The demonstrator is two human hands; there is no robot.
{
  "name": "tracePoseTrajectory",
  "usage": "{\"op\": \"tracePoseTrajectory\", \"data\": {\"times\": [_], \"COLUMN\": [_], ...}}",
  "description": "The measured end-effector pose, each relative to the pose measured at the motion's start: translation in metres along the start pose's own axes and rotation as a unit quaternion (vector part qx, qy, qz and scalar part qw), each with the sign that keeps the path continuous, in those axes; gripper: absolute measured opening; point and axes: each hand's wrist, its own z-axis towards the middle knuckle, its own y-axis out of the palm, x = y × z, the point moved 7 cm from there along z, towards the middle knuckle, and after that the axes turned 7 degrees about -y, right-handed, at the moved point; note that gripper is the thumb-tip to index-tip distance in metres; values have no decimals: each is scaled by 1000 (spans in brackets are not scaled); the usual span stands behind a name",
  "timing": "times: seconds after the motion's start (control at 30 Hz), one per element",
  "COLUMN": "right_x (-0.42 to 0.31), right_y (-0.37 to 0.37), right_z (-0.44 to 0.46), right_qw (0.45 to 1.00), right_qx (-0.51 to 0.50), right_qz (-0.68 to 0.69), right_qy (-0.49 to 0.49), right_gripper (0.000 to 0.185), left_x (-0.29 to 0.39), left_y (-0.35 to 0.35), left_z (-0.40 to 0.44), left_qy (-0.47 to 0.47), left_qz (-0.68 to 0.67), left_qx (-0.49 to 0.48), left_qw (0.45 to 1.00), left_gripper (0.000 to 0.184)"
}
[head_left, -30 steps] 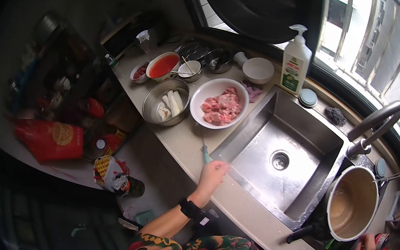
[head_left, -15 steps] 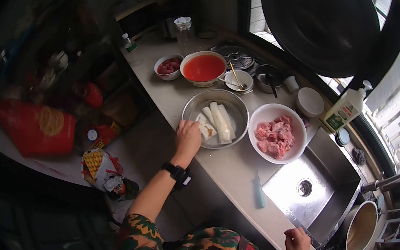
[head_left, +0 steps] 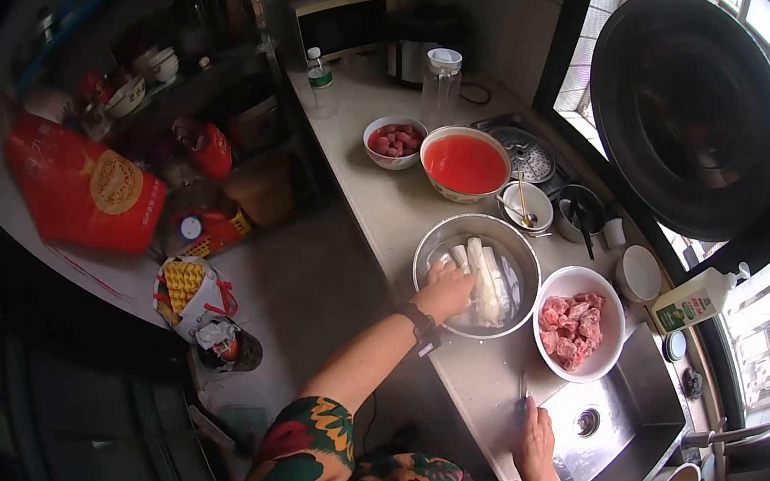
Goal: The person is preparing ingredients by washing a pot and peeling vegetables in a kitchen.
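A round metal basin (head_left: 417, 254) on the counter holds several long, peeled white root pieces (head_left: 492, 275) in what looks like water. My left hand (head_left: 446, 292) reaches over the basin's near left rim, its fingers closed on a short white root piece that they mostly hide. Beside the sink, my right hand (head_left: 533, 443) is closed around the handle of a small knife (head_left: 523, 383). The thin blade points away from me, and most of the teal handle is covered. A white bowl of raw meat chunks (head_left: 573, 330) stands right of the basin.
Behind the basin are a bowl of red liquid (head_left: 466, 162), a smaller bowl of dark red pieces (head_left: 395, 141) and a glass jug (head_left: 442, 89). The steel sink (head_left: 610, 429) lies at my right. A pump bottle (head_left: 695, 299) and a large wok (head_left: 691, 111) line the window side.
My left hand has moved from the basin's rim into it, onto the short root piece. My right hand has come forward and taken hold of the knife on the counter. The view has shifted.
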Motion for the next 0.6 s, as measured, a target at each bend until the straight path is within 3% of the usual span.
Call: {"op": "tracePoseTrajectory", "data": {"times": [0.03, 0.07, 0.13, 0.27, 0.33, 0.4, 0.47, 0.5, 0.53, 0.6], "right_x": [2, 4, 4, 16, 18, 24, 34, 43, 37, 34], "right_y": [5, 9, 10, 0, -16, -30, -41, -41, -56, -70], "right_z": [4, 6, 6, -5, -19, -30, -39, -45, -43, -47], "right_qw": [1000, 1000, 999, 998, 993, 985, 973, 958, 967, 947], "right_qx": [8, 16, 32, 35, 87, 98, 132, 141, 205, 202], "right_qz": [-5, -9, -17, 8, 64, 103, 149, 191, 131, 223], "right_qy": [1, 2, -6, 53, 53, 100, 118, 158, 73, 109], "right_gripper": [54, 53, 54, 54, 55, 58, 56, 55, 50, 49], "left_x": [0, 0, -3, -7, -11, -15, -8, 3, 16, 60], "left_y": [-2, -2, 12, 4, -16, -36, -27, -23, -20, -28], "left_z": [-4, -3, -1, 2, -1, -6, -3, -4, -6, -23], "left_qy": [-3, -2, -19, 6, -39, -116, -125, -119, -112, -95], "left_qz": [0, -1, 29, 9, -97, -325, -540, -600, -654, -719], "left_qx": [53, 51, -68, -25, 4, -16, -43, -77, -112, -174], "left_qw": [999, 999, 997, 1000, 995, 938, 831, 788, 740, 666], "left_gripper": [20, 20, 17, 20, 24, 29, 30, 30, 30, 31]}}
